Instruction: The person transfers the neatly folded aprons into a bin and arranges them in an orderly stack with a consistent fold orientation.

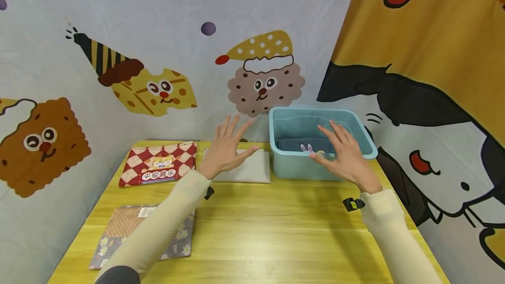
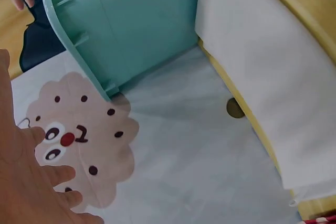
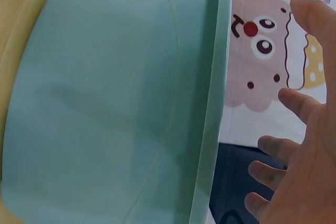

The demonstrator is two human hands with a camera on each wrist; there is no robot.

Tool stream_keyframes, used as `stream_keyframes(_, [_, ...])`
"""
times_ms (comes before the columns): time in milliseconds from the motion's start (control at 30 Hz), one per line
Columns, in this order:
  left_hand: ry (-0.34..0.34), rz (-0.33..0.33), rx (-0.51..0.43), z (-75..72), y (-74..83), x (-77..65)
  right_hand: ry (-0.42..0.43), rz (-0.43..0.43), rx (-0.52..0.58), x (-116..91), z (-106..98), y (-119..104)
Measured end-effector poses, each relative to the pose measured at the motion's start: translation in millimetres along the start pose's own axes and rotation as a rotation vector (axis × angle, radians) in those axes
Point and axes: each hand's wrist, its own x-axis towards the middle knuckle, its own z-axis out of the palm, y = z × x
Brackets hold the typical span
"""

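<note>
My left hand (image 1: pixel 226 152) is raised with fingers spread above a flat white folded cloth (image 1: pixel 250 168) at the back of the table, holding nothing. My right hand (image 1: pixel 347 159), fingers also spread, hovers in front of and over the near rim of a light teal plastic bin (image 1: pixel 304 168). Inside the bin lies a dark blue-grey folded item (image 1: pixel 292 144) with a bunny-ear print. In the left wrist view the left fingers (image 2: pixel 60 174) point past the bin's side; the right wrist view shows the right fingers (image 3: pixel 275 148) beyond the bin's rim.
A red-and-cream checkered folded cloth (image 1: pixel 158 163) lies at the back left of the wooden table (image 1: pixel 252 240). Nearer, a grey floral folded cloth (image 1: pixel 179 240) is partly hidden by the left sleeve. A printed curtain (image 1: pixel 158 12) hangs close behind the bin.
</note>
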Motion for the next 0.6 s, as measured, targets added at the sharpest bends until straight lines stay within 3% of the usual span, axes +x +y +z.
stream_keyframes(233, [0.008, -0.047, 0.017, -7.3, -16.2, -23.9, 0.014, -0.050, -0.030, -2.5, 7.4, -15.4])
stream_keyframes(600, [0.032, -0.141, -0.033, -18.1, -41.0, -55.7, 0.027, -0.105, -0.019, -1.9, 22.6, -44.3])
